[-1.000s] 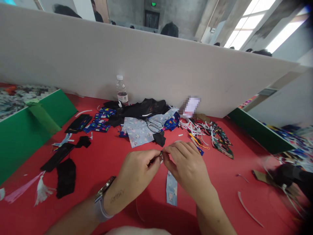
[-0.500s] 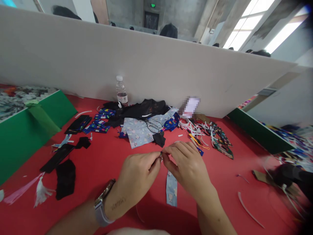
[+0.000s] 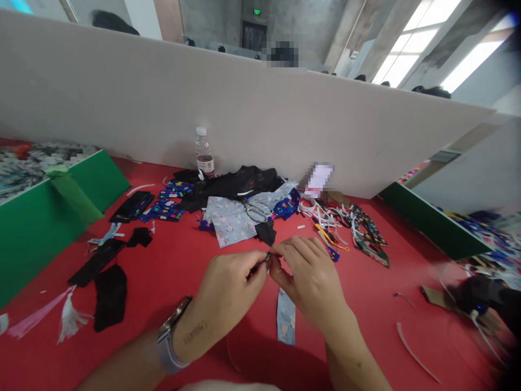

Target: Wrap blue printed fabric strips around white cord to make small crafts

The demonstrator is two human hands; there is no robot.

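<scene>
My left hand [image 3: 230, 288] and my right hand [image 3: 307, 277] meet over the red table, fingertips pinched together on a small dark piece [image 3: 266, 257] too small to name. A watch sits on my left wrist. A light blue printed fabric strip [image 3: 286, 316] lies on the table below my right hand; whether it joins the pinched piece is hidden. Both hands are closed in a pinch.
Behind the hands lie a pile of black and printed fabric [image 3: 240, 201] with scissors [image 3: 254, 209], a water bottle [image 3: 203, 152], tangled white strips and ribbon [image 3: 345, 222]. Black fabric pieces [image 3: 109, 293] and tassels [image 3: 52, 317] lie left. A white partition [image 3: 260, 114] and green dividers [image 3: 52, 212] bound the table.
The hands stay pinched together at the same spot, with only slight finger shifts. The view has nudged a little.
</scene>
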